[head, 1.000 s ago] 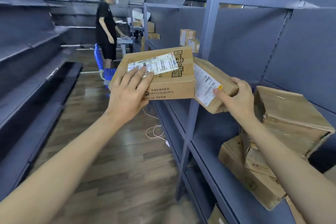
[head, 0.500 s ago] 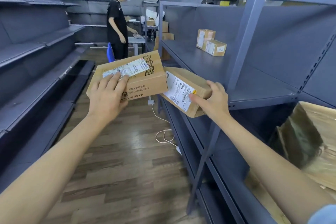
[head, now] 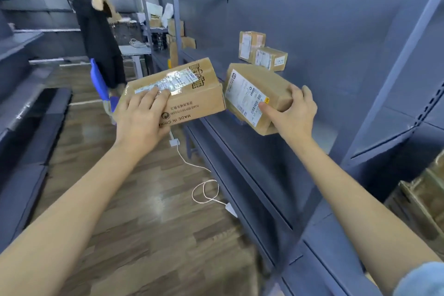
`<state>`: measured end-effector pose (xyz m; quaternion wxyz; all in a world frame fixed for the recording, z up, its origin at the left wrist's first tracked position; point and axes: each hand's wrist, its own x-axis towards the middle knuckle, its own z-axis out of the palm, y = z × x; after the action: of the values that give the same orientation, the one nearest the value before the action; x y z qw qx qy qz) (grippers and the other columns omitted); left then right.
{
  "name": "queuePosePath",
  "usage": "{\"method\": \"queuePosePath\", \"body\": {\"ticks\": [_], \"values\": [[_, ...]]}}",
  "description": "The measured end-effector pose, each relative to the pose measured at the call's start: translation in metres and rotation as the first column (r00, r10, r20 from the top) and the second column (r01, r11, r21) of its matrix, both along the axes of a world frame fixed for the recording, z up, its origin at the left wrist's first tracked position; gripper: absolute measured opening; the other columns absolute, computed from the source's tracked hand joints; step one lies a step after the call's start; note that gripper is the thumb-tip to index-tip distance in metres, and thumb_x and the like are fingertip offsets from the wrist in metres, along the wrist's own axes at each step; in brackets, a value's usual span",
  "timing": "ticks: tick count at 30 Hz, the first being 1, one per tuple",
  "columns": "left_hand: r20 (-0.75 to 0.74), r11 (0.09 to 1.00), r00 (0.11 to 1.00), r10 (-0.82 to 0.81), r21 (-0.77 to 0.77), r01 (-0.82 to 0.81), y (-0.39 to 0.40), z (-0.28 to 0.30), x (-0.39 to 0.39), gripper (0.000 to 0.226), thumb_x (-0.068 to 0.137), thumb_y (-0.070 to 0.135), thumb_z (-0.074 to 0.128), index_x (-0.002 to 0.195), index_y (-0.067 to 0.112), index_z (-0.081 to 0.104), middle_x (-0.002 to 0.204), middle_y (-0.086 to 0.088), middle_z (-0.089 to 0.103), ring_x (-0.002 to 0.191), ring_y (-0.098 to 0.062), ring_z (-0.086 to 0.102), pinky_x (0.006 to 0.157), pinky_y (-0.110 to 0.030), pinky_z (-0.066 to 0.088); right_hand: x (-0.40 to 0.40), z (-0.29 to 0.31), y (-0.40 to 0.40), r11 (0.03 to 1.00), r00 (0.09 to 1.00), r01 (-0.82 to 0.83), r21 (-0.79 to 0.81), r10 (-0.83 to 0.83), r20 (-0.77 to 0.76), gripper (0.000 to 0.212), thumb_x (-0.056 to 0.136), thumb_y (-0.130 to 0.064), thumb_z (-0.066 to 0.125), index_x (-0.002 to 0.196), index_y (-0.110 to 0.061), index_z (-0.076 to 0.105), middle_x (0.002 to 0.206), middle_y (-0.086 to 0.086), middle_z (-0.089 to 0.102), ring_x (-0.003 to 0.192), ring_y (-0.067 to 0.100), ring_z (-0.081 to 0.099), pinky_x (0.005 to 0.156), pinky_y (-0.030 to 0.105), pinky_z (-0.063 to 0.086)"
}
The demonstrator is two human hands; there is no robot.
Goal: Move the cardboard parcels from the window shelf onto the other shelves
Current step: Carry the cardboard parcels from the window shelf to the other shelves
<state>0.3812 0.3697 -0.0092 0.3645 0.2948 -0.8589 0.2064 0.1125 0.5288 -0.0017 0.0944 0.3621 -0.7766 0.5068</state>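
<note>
While two small boxes [head: 263, 54] already sit at the back of the grey shelf [head: 319, 132], two parcels are not yet down. The left hand [head: 141, 120] grips the bigger box [head: 175, 94] just off the shelf's front edge, and the right hand [head: 292, 113] clasps the smaller box [head: 252, 96] above its front. More boxes [head: 422, 197] wait low to its right.

A big brown cardboard parcel [head: 177, 94] is up in the air over the floor, tipped a little. It has a shiny white label on top and upside-down black words on its side. The left hand [head: 141, 118] holds it from the near end. Just beside it, maybe touching, is a smaller brown parcel [head: 254, 97] with a white barcode label, tilted, held by the right hand [head: 292, 113] over the grey shelf [head: 324, 132]. Two small parcels [head: 262, 51] sit far back on that shelf, touching each other.
</note>
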Motion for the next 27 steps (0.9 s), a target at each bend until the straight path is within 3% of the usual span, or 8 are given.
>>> {"method": "queuePosePath", "body": {"ticks": [4, 12, 16, 22, 27], "values": [[-0.008, 0.998, 0.998, -0.059, -0.02, 0.059, -0.054, -0.003, -0.022, 0.093, 0.04, 0.011, 0.092, 0.122, 0.009, 0.048, 0.117, -0.022, 0.062, 0.101, -0.042, 0.061, 0.088, -0.057, 0.044, -0.029, 0.003, -0.041, 0.991, 0.991, 0.13, -0.015, -0.131, -0.033, 0.087, 0.07, -0.049, 0.076, 0.14, -0.015, 0.038, 0.155, 0.01, 0.017, 0.139, 0.033, 0.014, 0.111, 0.039, 0.021], [0.082, 0.99, 0.987, -0.138, -0.024, 0.141, -0.183, 0.0, -0.114, 0.087, 0.043, 0.015, 0.091, 0.122, 0.005, 0.057, 0.118, -0.021, 0.062, 0.1, -0.04, 0.061, 0.088, -0.052, 0.044, -0.109, 0.014, -0.141, 0.956, 0.955, 0.288, -0.057, -0.291, -0.062, 0.086, 0.068, -0.049, 0.078, 0.137, -0.013, 0.042, 0.154, 0.012, 0.019, 0.138, 0.039, 0.016, 0.11, 0.042, 0.021], [0.14, 0.971, 0.964, -0.227, -0.04, 0.234, -0.245, 0.004, -0.159, 0.093, 0.04, 0.016, 0.092, 0.124, 0.01, 0.05, 0.12, -0.019, 0.062, 0.1, -0.038, 0.061, 0.086, -0.05, 0.044, -0.146, 0.02, -0.176, 0.935, 0.934, 0.354, -0.032, -0.355, -0.044, 0.085, 0.067, -0.049, 0.078, 0.136, -0.012, 0.043, 0.154, 0.012, 0.019, 0.138, 0.038, 0.017, 0.109, 0.04, 0.021], [0.188, 0.923, 0.91, -0.37, -0.039, 0.384, -0.324, 0.0, -0.217, 0.093, 0.045, 0.025, 0.091, 0.127, 0.011, 0.051, 0.124, -0.015, 0.061, 0.106, -0.035, 0.059, 0.093, -0.041, 0.03, -0.179, 0.017, -0.2, 0.868, 0.868, 0.496, 0.015, -0.495, -0.043, 0.092, 0.057, -0.061, 0.063, 0.132, -0.011, 0.045, 0.153, 0.015, 0.02, 0.137, 0.039, 0.017, 0.113, 0.044, 0.021], [0.228, 0.862, 0.84, -0.492, -0.007, 0.507, -0.38, -0.013, -0.27, 0.094, 0.046, 0.035, 0.091, 0.128, 0.009, 0.052, 0.125, -0.016, 0.06, 0.108, -0.035, 0.059, 0.093, -0.043, 0.039, -0.192, 0.012, -0.216, 0.766, 0.77, 0.638, 0.075, -0.632, -0.092, 0.094, 0.055, -0.059, 0.062, 0.132, -0.006, 0.045, 0.152, 0.02, 0.022, 0.135, 0.045, 0.019, 0.112, 0.049, 0.02]]}}
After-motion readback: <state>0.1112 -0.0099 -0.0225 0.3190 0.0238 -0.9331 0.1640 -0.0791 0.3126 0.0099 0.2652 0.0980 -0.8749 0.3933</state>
